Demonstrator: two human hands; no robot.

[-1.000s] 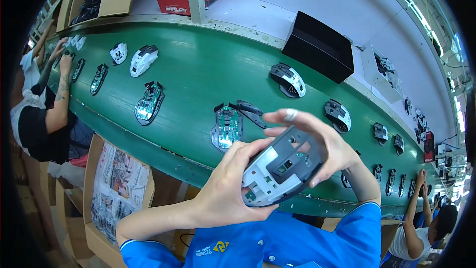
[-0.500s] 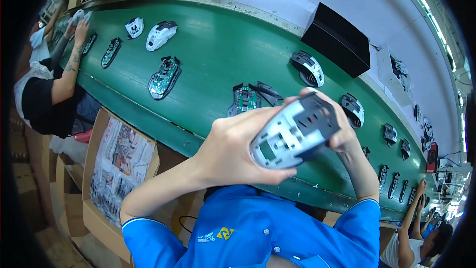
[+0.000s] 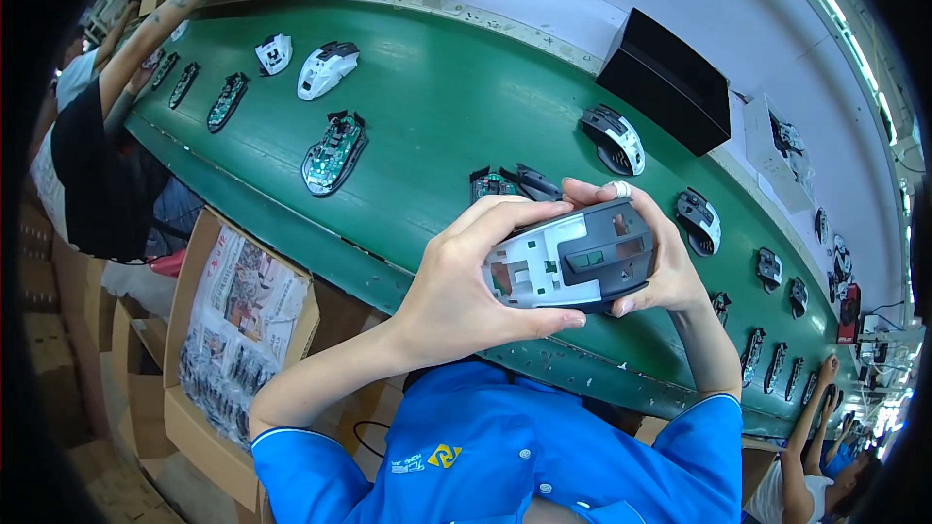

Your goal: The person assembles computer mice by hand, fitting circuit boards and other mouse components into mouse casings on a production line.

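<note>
A black-and-white mouse top shell (image 3: 573, 260) with cut-out openings is held up between both my hands, over the near edge of the green bench. My left hand (image 3: 466, 277) is closed around its white end, thumb along the near side and fingers along the far side. Around the black end my right hand (image 3: 670, 252) is closed, thumb below and fingers above; a white band wraps one fingertip. Just beyond my hands lies a mouse base with a green circuit board (image 3: 492, 184), partly hidden, beside a black shell piece (image 3: 536, 183).
On the green belt (image 3: 427, 87) lie another open mouse base (image 3: 333, 153), white shells (image 3: 328, 70) and assembled-looking mice (image 3: 614, 139). A black box (image 3: 665, 82) stands at the back. A carton (image 3: 291, 325) of bagged parts is at lower left. A co-worker's arm (image 3: 160, 29) reaches toward far-left boxes.
Both my hands have turned the shell from a slant to nearly level, its openings now facing me. The co-worker's arm on the left has stretched up toward the carton.
</note>
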